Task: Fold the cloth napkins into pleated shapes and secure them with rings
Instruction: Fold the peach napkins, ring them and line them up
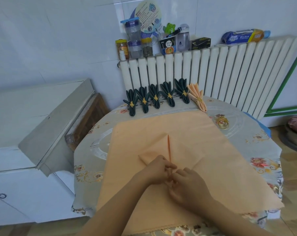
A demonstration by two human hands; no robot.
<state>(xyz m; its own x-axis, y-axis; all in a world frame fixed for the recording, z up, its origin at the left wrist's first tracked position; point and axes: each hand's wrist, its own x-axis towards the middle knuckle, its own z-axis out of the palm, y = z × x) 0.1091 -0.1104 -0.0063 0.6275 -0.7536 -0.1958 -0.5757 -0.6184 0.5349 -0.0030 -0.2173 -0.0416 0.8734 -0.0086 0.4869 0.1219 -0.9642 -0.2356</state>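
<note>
A peach cloth napkin (183, 147) lies folded into a pointed shape on top of a stack of flat peach napkins (161, 126) in the middle of the table. My left hand (158, 169) and my right hand (187, 183) meet at its near end and pinch the raised centre pleat (169, 147) between their fingers. A pile of gold rings (223, 122) sits on the table to the right. Several dark green pleated napkins (155, 97) with gold rings stand in a row at the far edge, with one finished peach napkin (197, 97) beside them.
The round table (263, 147) has a floral cover. Behind it stands a white radiator (221, 70) with jars, bottles and boxes on top. A grey-draped cabinet (47, 126) is close on the left. A cushion lies on a stool (296, 128) at the right.
</note>
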